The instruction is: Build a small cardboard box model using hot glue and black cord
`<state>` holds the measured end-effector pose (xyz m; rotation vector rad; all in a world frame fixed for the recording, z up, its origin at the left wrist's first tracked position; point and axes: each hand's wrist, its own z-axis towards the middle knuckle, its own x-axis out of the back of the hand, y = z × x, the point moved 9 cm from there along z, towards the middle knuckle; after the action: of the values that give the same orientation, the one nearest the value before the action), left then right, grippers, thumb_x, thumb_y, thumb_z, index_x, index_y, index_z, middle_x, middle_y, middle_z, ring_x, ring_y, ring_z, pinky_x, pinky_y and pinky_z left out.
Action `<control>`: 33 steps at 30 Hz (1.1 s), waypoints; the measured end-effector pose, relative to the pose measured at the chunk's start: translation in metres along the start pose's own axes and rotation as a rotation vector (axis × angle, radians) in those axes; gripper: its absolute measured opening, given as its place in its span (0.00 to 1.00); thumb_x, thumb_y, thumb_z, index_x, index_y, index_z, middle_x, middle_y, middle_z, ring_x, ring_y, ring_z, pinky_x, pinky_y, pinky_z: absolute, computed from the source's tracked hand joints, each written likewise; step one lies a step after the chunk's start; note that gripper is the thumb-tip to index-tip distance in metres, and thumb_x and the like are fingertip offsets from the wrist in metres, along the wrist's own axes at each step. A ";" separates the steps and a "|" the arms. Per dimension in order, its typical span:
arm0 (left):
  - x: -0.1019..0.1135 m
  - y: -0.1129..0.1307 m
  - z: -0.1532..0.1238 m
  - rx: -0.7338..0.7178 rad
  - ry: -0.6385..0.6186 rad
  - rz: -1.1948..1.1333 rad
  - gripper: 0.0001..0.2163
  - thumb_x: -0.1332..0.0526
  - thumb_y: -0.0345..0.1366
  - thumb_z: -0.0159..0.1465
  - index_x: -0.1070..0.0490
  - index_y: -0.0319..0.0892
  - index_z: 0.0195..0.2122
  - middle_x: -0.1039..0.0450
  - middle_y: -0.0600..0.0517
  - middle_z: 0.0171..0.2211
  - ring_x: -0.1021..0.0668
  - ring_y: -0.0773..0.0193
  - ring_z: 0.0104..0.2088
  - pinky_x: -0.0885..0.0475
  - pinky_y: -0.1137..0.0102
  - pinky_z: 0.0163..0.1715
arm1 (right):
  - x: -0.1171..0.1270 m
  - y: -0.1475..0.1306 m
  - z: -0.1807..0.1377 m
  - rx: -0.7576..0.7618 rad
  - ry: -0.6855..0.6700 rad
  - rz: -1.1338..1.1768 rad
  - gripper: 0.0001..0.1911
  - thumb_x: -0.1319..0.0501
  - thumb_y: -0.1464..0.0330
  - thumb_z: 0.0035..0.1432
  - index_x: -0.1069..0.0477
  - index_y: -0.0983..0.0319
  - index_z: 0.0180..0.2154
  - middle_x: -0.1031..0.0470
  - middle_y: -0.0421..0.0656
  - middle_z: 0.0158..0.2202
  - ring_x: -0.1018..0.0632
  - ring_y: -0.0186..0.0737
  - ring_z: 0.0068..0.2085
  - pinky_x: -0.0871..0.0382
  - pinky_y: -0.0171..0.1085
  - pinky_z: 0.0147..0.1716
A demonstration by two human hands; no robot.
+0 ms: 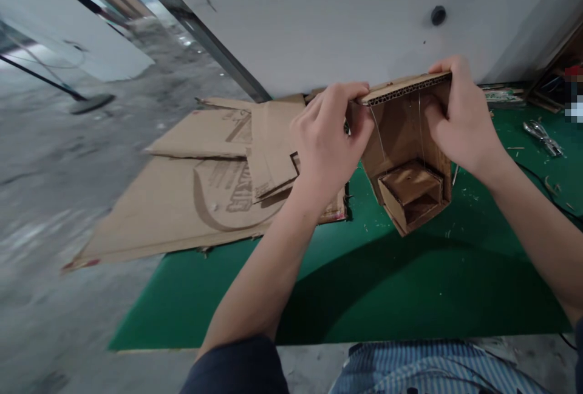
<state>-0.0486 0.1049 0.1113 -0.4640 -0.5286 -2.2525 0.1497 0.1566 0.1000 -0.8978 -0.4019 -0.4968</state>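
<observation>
I hold a small cardboard structure (410, 157) up over the green mat (387, 285). It has a flat corrugated top piece, side walls and a small open box at its bottom, with thin threads or glue strands running down inside. My left hand (325, 139) pinches the left end of the top piece. At the right end, my right hand (460, 118) grips it, thumb on the inside and fingers over the edge.
Flattened printed cardboard sheets (204, 193) lie to the left, partly on the mat and partly on the grey floor. Metal pliers (542, 136) lie on the mat at the right. A white wall stands behind. Small scraps dot the mat.
</observation>
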 end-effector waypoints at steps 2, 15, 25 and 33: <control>-0.001 -0.002 0.000 -0.014 0.003 0.015 0.10 0.44 0.33 0.74 0.27 0.51 0.52 0.17 0.49 0.50 0.15 0.55 0.52 0.21 0.60 0.56 | -0.001 0.000 -0.001 0.009 0.013 -0.013 0.16 0.38 0.63 0.63 0.35 0.51 0.51 0.23 0.47 0.46 0.21 0.53 0.49 0.25 0.54 0.51; -0.009 -0.015 -0.001 0.009 -0.008 0.016 0.10 0.45 0.36 0.75 0.28 0.50 0.54 0.17 0.50 0.52 0.15 0.59 0.53 0.19 0.65 0.53 | -0.016 -0.055 -0.030 0.323 -0.019 -0.084 0.10 0.42 0.59 0.69 0.27 0.52 0.48 0.23 0.49 0.48 0.22 0.59 0.56 0.24 0.60 0.52; -0.010 -0.019 -0.001 0.029 -0.020 -0.021 0.11 0.46 0.38 0.77 0.28 0.50 0.56 0.17 0.50 0.53 0.15 0.60 0.54 0.20 0.65 0.55 | -0.053 -0.055 -0.036 0.225 -0.218 0.288 0.18 0.43 0.69 0.68 0.27 0.56 0.57 0.24 0.47 0.50 0.21 0.41 0.42 0.19 0.43 0.40; -0.008 -0.014 -0.002 -0.032 0.065 -0.008 0.10 0.45 0.33 0.75 0.28 0.47 0.53 0.16 0.49 0.49 0.14 0.61 0.48 0.19 0.66 0.49 | -0.071 -0.046 -0.046 0.045 -0.329 0.502 0.28 0.40 0.61 0.67 0.34 0.50 0.67 0.31 0.48 0.63 0.20 0.45 0.50 0.17 0.45 0.43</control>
<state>-0.0547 0.1174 0.1027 -0.4035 -0.4619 -2.2782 0.0715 0.1120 0.0658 -0.9981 -0.4637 0.1231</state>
